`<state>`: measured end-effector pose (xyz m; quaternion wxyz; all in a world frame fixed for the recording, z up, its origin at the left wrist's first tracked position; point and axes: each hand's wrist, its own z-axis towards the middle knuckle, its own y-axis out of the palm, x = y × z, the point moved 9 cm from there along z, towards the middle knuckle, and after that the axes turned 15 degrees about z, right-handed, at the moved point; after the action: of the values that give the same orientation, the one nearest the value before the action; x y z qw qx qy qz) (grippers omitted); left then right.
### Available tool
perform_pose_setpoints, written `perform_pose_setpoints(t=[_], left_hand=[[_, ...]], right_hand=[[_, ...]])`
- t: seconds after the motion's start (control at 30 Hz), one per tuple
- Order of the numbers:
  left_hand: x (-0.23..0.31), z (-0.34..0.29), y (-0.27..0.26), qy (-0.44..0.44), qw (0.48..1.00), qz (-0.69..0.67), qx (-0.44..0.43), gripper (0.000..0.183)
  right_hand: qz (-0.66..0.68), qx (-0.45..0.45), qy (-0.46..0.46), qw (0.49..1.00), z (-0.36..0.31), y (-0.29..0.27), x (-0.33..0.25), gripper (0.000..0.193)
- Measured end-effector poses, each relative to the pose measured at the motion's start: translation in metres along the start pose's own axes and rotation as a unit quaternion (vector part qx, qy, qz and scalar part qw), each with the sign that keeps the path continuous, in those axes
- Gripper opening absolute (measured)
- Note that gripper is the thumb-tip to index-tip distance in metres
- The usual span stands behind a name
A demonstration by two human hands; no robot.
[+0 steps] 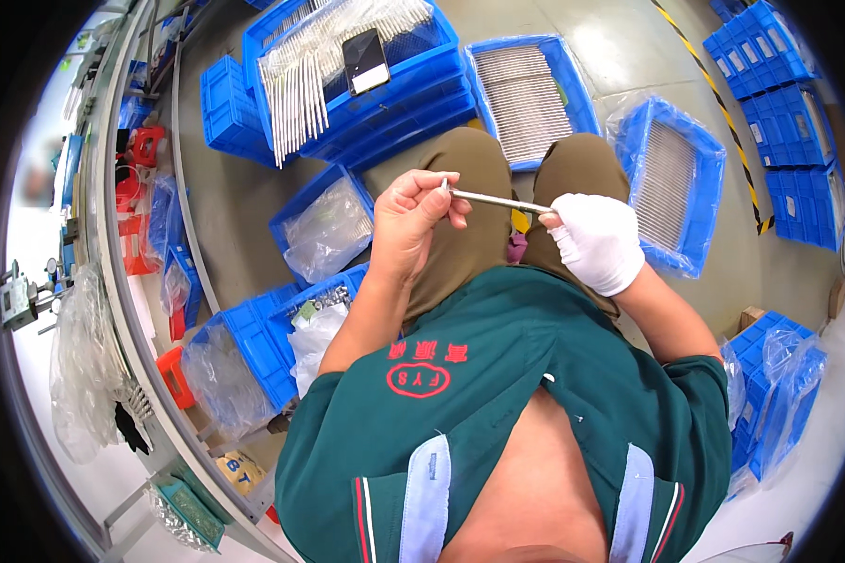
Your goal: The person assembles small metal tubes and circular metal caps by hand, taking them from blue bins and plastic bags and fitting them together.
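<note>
Above my knees a thin metal rod (502, 200) lies nearly level, its right end slightly lower. My right hand (599, 242), in a white glove with the thumb tip bare, is closed around the rod's right end. At the other end, my bare left hand (413, 214) pinches with thumb and fingertips. A small shiny piece shows between those fingertips, touching or very close to the rod's tip; its kind is too small to make out. Just beyond my knees stands a blue crate (587, 92) holding rows of similar metal rods (524, 89).
At the far left, stacked blue crates (385, 117) carry loose rods (298, 103) and a phone (365, 62). Another rod-filled, plastic-lined crate (714, 188) stands right. Bagged parts (327, 220) lie in a crate by my left arm. A metal-framed bench (150, 328) runs along the left.
</note>
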<state>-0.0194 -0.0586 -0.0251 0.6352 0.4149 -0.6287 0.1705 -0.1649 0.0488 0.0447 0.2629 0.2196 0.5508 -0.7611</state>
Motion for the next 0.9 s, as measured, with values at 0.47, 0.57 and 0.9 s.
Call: perform_pose_setpoints(t=[0.47, 0.57, 0.9], left_hand=[[0.046, 0.017, 0.036, 0.147, 0.968, 0.073, -0.192, 0.027], [0.052, 0.015, 0.033, 0.139, 0.960, 0.161, -0.184, 0.028], [0.023, 0.014, 0.014, 0.009, 0.986, 0.162, 0.047, 0.018]], right_hand=[[0.789, -0.273, 0.386, 0.392, -0.048, 0.094, -0.005, 0.032], [0.790, -0.262, 0.398, 0.386, -0.045, 0.095, -0.011, 0.030], [0.304, -0.093, 0.209, 0.925, -0.002, 0.049, 0.035, 0.027]])
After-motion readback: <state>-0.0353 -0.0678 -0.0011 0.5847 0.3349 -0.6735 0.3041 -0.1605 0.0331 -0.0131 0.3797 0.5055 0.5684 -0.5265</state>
